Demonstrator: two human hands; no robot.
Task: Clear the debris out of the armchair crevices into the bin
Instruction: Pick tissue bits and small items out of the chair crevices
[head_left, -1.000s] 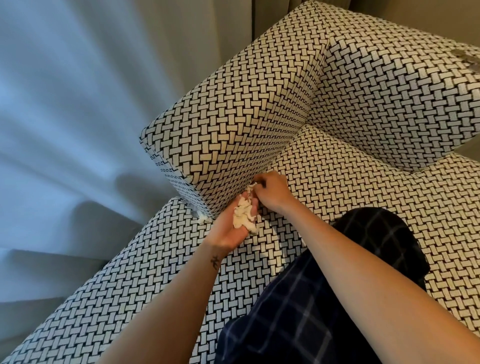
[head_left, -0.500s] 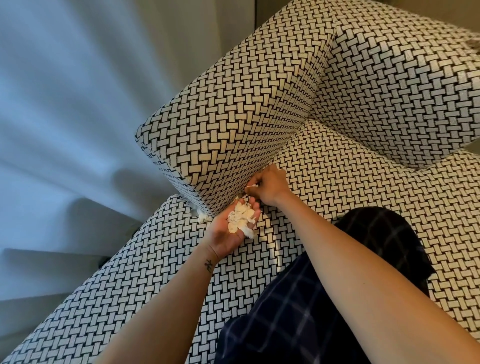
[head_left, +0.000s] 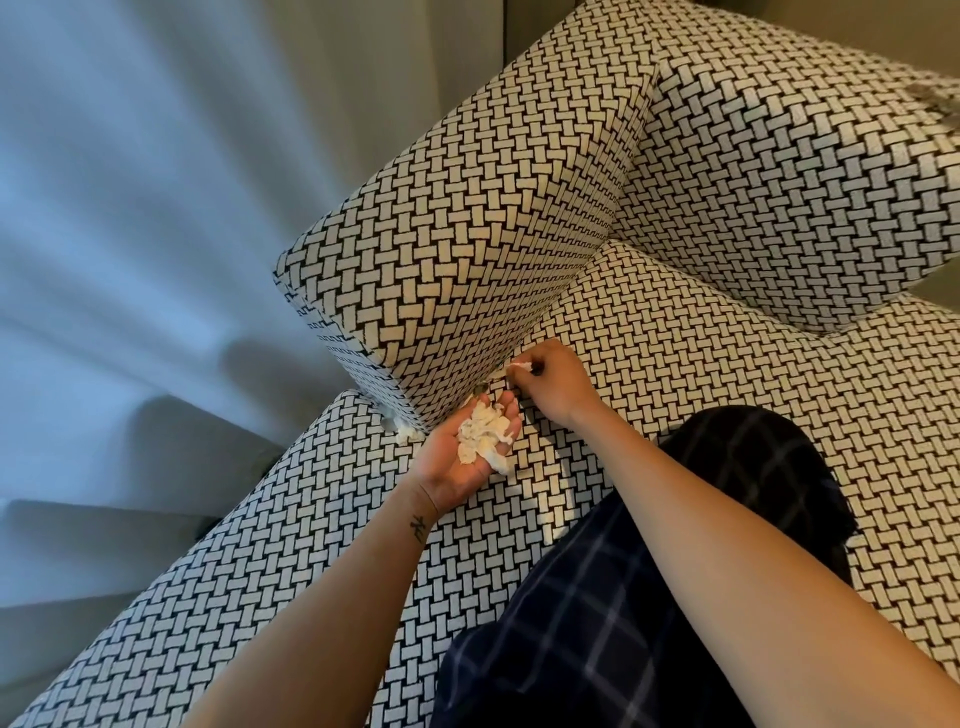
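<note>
Mid-frame, the right hand pinched a seemingly light, tear-prone paper scrap by its free end; the left hand, fingers relaxed, cupped more scraps.

Pale grey curtain, hanging in soft folds, left. My navy checked trouser leg, lower right.

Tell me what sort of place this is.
Probably a home or hotel sitting area by a window: a basket-weave upholstered armchair, a pale draped curtain beside it, and a leg in dark checked trousers on the seat.
</note>
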